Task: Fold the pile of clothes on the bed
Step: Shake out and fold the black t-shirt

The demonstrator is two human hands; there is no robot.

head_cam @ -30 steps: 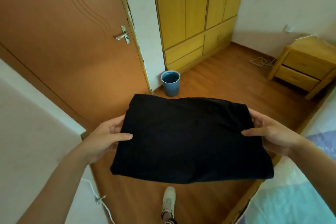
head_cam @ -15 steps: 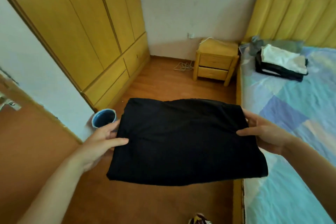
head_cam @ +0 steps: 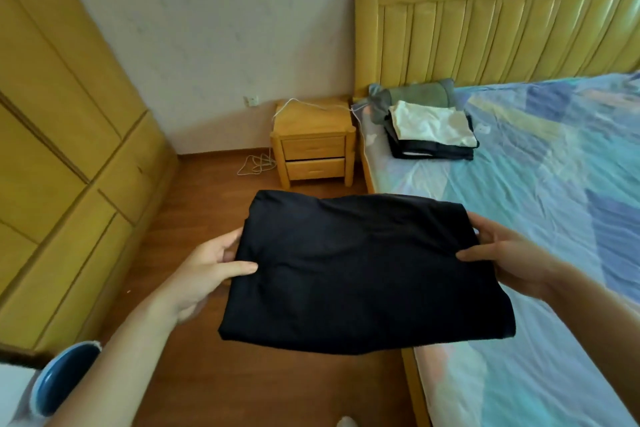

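Left hand and right hand each pinched soft, flat-folded black garment; patterned bed beneath right grip.

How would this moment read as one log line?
left hand: grips folded black garment | right hand: grips it | folded stack: on bed

No legible text, labels, brand marks, numbers or signs observed on any surface in the head view; fabrics and furniture carry no readable markings.
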